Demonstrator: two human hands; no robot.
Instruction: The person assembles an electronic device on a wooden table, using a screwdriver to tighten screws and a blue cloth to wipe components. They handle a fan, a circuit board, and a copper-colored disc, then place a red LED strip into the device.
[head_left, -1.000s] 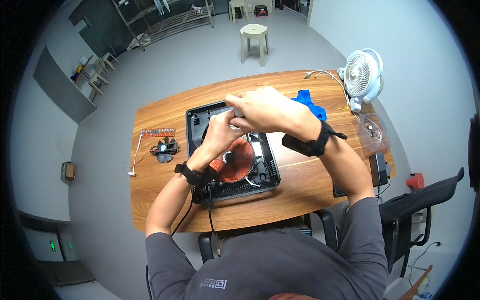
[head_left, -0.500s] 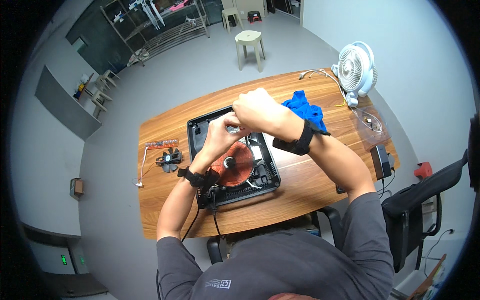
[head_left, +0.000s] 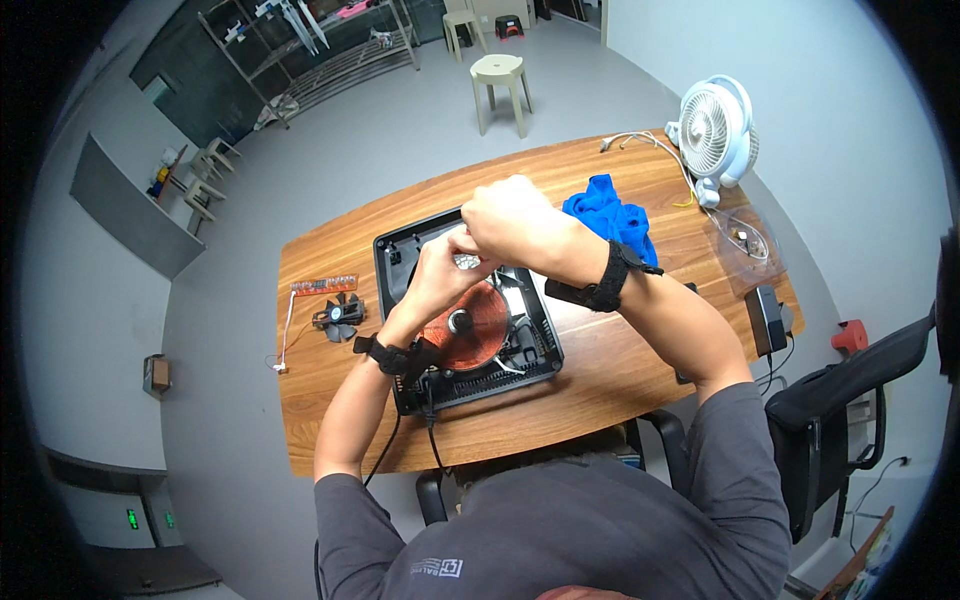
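An opened black induction cooker housing (head_left: 553, 362) lies on the table in front of me, with a round reddish copper coil (head_left: 476, 335) inside it. Above its far part my right hand (head_left: 512, 220) is curled into a fist; whatever it grips is hidden by the fingers. My left hand (head_left: 445, 270) is just below and left of it, thumb and fingers pinched close together against the right hand. What lies between those fingertips I cannot make out. Some shiny metal parts show beneath the hands.
Left of the housing lie a small black fan (head_left: 340, 317) and a narrow circuit board (head_left: 325, 285) with wires. On the right are a blue cloth (head_left: 610, 215), a white desk fan (head_left: 712, 135), a clear plastic bag (head_left: 745, 245) and a black box-shaped device (head_left: 765, 318).
The view has shifted very slightly. Both hands keep the same closed pose over the far part of the housing.
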